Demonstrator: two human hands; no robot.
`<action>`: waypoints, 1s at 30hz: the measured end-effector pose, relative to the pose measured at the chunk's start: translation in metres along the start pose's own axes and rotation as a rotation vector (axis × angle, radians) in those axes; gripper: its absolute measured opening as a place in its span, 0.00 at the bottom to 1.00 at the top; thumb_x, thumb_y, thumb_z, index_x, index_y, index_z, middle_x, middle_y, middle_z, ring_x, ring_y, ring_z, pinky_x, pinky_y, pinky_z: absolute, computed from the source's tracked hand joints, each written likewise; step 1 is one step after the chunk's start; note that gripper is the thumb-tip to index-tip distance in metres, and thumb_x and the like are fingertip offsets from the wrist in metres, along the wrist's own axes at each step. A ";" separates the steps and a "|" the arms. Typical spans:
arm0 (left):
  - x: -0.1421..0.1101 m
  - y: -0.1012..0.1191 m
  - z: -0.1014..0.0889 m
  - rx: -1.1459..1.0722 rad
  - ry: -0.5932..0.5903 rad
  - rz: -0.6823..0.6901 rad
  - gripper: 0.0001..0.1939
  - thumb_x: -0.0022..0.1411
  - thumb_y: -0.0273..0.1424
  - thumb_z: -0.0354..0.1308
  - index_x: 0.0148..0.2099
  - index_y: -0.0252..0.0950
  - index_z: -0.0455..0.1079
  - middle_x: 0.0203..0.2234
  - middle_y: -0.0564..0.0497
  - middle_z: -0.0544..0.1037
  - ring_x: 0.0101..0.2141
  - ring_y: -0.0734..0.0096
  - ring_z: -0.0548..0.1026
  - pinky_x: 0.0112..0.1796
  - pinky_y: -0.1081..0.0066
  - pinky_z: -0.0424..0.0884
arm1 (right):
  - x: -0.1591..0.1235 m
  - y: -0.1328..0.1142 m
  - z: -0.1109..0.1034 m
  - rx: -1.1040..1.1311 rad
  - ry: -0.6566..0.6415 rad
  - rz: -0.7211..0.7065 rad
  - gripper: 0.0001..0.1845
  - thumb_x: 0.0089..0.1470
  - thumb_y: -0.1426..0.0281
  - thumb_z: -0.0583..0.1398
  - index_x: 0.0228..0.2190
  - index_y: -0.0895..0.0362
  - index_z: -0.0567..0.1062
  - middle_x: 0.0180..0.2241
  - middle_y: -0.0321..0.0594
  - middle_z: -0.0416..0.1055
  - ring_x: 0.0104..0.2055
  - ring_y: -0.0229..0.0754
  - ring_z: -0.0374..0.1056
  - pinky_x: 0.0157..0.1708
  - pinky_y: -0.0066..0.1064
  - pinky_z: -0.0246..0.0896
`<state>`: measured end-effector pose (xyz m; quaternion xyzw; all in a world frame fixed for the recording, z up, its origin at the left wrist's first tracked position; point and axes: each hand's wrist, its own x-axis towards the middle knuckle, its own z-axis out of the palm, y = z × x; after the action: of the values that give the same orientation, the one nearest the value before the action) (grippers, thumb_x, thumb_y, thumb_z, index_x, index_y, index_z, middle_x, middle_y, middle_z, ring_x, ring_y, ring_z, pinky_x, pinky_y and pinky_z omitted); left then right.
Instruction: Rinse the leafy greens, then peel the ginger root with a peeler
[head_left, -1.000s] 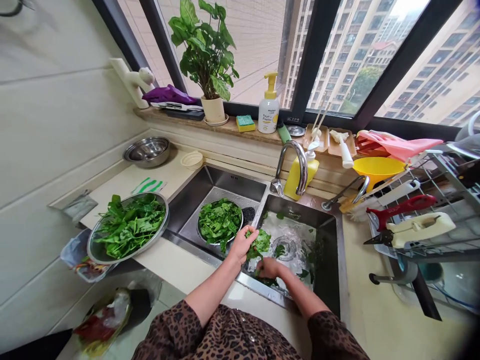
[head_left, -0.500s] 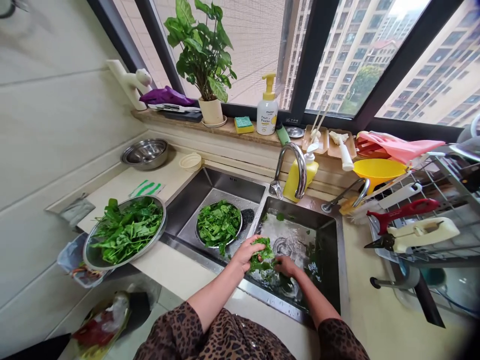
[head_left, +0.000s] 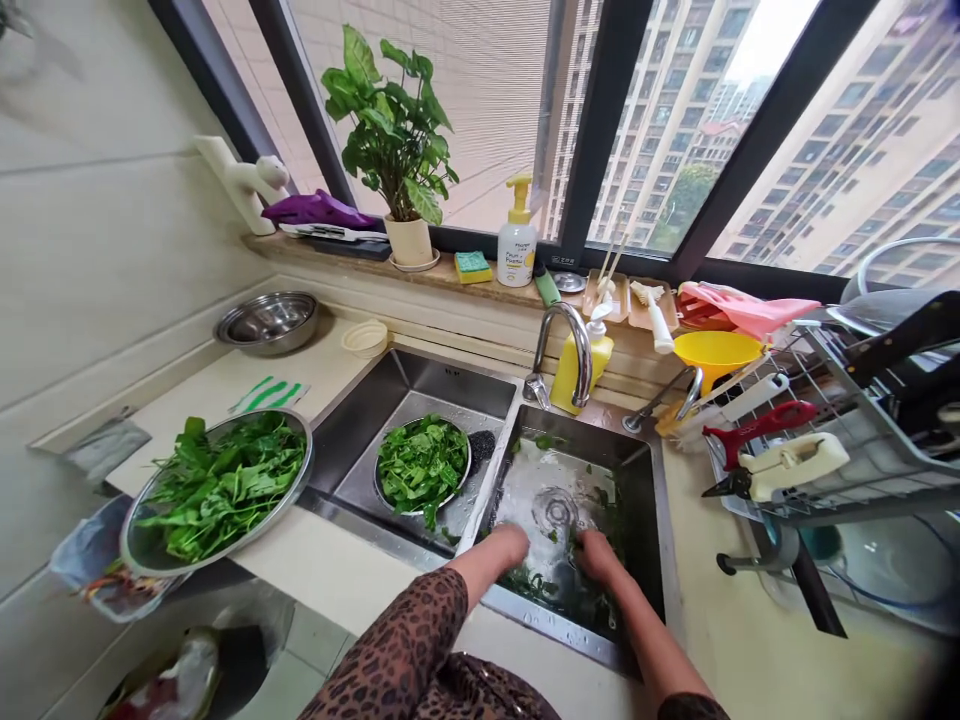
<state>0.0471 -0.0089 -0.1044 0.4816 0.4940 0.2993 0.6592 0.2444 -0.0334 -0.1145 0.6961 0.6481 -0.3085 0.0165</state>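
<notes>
Both my hands are down in the water of the right sink basin (head_left: 651, 520). My left hand (head_left: 513, 545) is at the basin's left side, its fingers under the surface and hidden. Opposite it, my right hand (head_left: 595, 556) dips in near the middle, fingers hidden too. Dark leafy greens (head_left: 536, 584) float between and around the hands. In the left basin (head_left: 352, 480) stands a round bowl (head_left: 470, 468) heaped with wet green leaves (head_left: 422, 462). A larger metal bowl (head_left: 306, 455) of leafy greens (head_left: 225, 485) rests on the counter at the left.
A curved faucet (head_left: 577, 350) rises behind the basins, with a yellow soap bottle (head_left: 568, 375) beside it. On the right, a wire rack (head_left: 862, 400) holds utensils. Stacked steel bowls (head_left: 268, 322) sit at the back left. A potted plant (head_left: 409, 240) stands on the sill.
My left hand, which held a clump of green leaves above the water, has gone down into the basin. The clump no longer shows in it. The view has shifted slightly.
</notes>
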 end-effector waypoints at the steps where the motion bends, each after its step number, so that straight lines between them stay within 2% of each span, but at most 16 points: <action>1: 0.002 0.003 -0.003 0.042 -0.006 0.005 0.13 0.34 0.30 0.66 0.13 0.40 0.62 0.11 0.53 0.58 0.33 0.51 0.71 0.44 0.52 0.61 | -0.002 0.001 -0.007 0.031 0.029 -0.023 0.05 0.43 0.75 0.56 0.22 0.57 0.73 0.29 0.44 0.71 0.37 0.46 0.67 0.36 0.33 0.56; 4: 0.011 0.016 -0.016 0.144 -0.020 0.031 0.10 0.31 0.26 0.66 0.15 0.38 0.65 0.15 0.54 0.62 0.35 0.57 0.70 0.46 0.59 0.61 | -0.009 0.003 -0.029 0.301 0.100 -0.113 0.11 0.49 0.65 0.53 0.26 0.57 0.72 0.30 0.40 0.70 0.35 0.43 0.65 0.36 0.31 0.56; 7: 0.013 0.027 -0.026 0.134 -0.018 0.063 0.10 0.34 0.28 0.66 0.24 0.37 0.70 0.24 0.53 0.69 0.35 0.64 0.68 0.42 0.66 0.65 | -0.018 0.001 -0.048 0.594 0.130 -0.114 0.14 0.44 0.59 0.58 0.21 0.57 0.71 0.24 0.37 0.68 0.30 0.42 0.63 0.32 0.31 0.57; 9: 0.008 0.033 -0.027 -0.009 -0.045 0.020 0.13 0.38 0.32 0.65 0.30 0.35 0.70 0.27 0.52 0.70 0.31 0.70 0.68 0.34 0.69 0.67 | -0.025 -0.005 -0.058 0.751 0.102 -0.092 0.14 0.41 0.57 0.60 0.21 0.57 0.71 0.24 0.36 0.68 0.30 0.41 0.63 0.32 0.30 0.56; 12: -0.006 0.043 -0.023 -0.377 -0.146 -0.104 0.17 0.41 0.35 0.64 0.35 0.34 0.66 0.27 0.52 0.70 0.25 0.75 0.68 0.27 0.72 0.67 | -0.038 -0.019 -0.070 1.094 -0.026 -0.095 0.15 0.44 0.58 0.61 0.30 0.56 0.72 0.28 0.37 0.70 0.30 0.39 0.64 0.31 0.29 0.57; 16: -0.021 0.057 -0.015 -0.713 -0.260 -0.159 0.17 0.44 0.32 0.64 0.36 0.37 0.62 0.34 0.50 0.73 0.30 0.69 0.73 0.29 0.66 0.70 | -0.054 -0.041 -0.081 1.370 -0.145 -0.093 0.14 0.44 0.61 0.63 0.32 0.52 0.69 0.30 0.36 0.70 0.26 0.36 0.64 0.27 0.27 0.56; 20: -0.027 0.063 -0.010 -0.812 -0.305 -0.156 0.21 0.45 0.29 0.60 0.44 0.43 0.61 0.34 0.52 0.75 0.31 0.66 0.75 0.28 0.65 0.71 | -0.064 -0.062 -0.090 1.476 -0.204 -0.180 0.13 0.43 0.62 0.63 0.31 0.51 0.66 0.29 0.33 0.69 0.27 0.36 0.64 0.27 0.26 0.56; 24: -0.029 0.070 -0.007 -0.794 -0.270 -0.146 0.29 0.44 0.27 0.58 0.51 0.45 0.60 0.30 0.52 0.75 0.27 0.68 0.75 0.27 0.69 0.70 | -0.067 -0.077 -0.094 1.421 -0.295 -0.208 0.12 0.46 0.61 0.62 0.30 0.53 0.66 0.30 0.34 0.69 0.27 0.36 0.64 0.27 0.26 0.56; 27: -0.033 0.079 -0.005 -0.709 -0.283 -0.138 0.28 0.43 0.26 0.56 0.51 0.42 0.63 0.27 0.52 0.74 0.23 0.72 0.73 0.25 0.72 0.69 | -0.065 -0.082 -0.094 1.346 -0.421 -0.213 0.13 0.47 0.59 0.61 0.29 0.55 0.68 0.28 0.36 0.70 0.25 0.34 0.63 0.24 0.24 0.54; 30: -0.036 0.086 -0.002 -0.616 -0.341 -0.098 0.20 0.43 0.26 0.55 0.43 0.37 0.66 0.27 0.52 0.74 0.21 0.75 0.71 0.23 0.74 0.67 | -0.062 -0.083 -0.094 1.299 -0.486 -0.177 0.14 0.47 0.58 0.61 0.29 0.56 0.69 0.27 0.37 0.71 0.22 0.32 0.61 0.19 0.21 0.49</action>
<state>0.0398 -0.0086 -0.0112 0.2790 0.2863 0.3174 0.8599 0.2088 -0.0363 0.0206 0.4211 0.3648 -0.7805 -0.2836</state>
